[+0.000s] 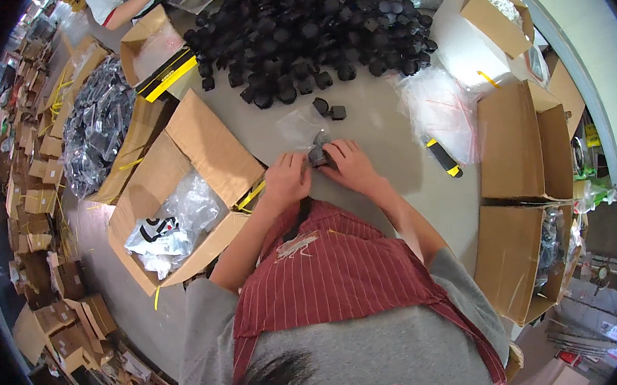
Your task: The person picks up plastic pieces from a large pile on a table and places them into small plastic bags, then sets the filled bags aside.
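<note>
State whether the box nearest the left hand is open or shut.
Open. The box has a flap spread outward near the left hand, and clear plastic shows inside.

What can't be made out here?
Head view:
- Small dark grey blocky piece between left hand and right hand: partly covered by the right; details too small.
- Bottom of the heap of small black blocks: buried under upper ones.
- Co-worker in pale shirt: cut off by top edge.
</note>
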Tool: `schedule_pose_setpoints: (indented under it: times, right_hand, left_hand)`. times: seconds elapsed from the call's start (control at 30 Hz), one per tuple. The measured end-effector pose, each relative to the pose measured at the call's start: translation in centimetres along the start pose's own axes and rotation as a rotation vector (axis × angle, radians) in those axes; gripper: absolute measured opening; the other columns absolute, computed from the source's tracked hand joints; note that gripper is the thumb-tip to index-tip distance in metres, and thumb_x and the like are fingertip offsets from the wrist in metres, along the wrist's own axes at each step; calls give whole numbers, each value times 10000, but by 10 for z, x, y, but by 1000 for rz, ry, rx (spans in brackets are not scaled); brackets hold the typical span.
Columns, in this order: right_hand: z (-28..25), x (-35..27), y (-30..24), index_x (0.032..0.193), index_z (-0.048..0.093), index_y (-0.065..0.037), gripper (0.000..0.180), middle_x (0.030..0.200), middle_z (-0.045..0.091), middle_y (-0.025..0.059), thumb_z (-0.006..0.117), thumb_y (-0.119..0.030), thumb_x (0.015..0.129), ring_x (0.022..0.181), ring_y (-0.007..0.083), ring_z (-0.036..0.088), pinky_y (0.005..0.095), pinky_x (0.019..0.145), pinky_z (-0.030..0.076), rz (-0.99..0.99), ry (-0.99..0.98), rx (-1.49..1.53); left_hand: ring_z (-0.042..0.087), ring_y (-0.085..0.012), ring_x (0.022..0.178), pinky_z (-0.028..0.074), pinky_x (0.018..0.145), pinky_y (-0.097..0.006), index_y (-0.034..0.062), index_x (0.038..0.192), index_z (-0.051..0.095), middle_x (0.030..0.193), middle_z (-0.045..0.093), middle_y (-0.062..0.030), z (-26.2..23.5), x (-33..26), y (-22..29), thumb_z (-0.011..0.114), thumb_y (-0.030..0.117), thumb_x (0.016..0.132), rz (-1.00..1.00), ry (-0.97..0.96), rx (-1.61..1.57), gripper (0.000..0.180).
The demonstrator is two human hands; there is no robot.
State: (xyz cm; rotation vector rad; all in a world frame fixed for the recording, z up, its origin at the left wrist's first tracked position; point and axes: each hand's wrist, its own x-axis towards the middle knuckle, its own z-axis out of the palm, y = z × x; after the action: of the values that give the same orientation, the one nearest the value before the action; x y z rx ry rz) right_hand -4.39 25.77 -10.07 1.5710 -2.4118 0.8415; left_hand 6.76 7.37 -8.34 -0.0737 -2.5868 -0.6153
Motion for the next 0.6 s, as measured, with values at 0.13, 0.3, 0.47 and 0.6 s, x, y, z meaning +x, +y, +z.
schedule_pose_setpoints:
  times: [0.13,0.3,0.47,0.6]
  right_hand:
    - [5,5,-5,1143,548,-33,477,1034,572,134,755,-272,786,956,335,567,427,850,468,2,80,-16]
    - [19,12,-7,1033,564,-47,387,954,581,116,751,-275,783,914,306,583,404,789,490,43,101,-86]
    - [33,21,-2,907,572,-79,292,853,605,89,746,-276,781,832,266,612,364,704,510,25,132,-145]
    - [40,27,-1,808,565,-86,201,741,620,96,715,-199,737,702,299,618,398,638,501,51,141,-115]
  left_hand:
    - [624,-300,818,526,642,-398,44,956,576,859,627,-104,3,-4,-3,665,118,769,-64,-22,77,220]
    - [618,-278,761,522,608,-387,50,928,565,778,608,-100,13,-5,0,659,126,777,-18,-5,160,193]
    - [610,-270,700,507,566,-374,66,903,562,736,590,-88,17,-8,18,675,117,764,96,13,65,186]
    - [601,-255,656,500,560,-366,49,935,576,717,592,-77,15,-7,22,673,107,748,144,24,-53,219]
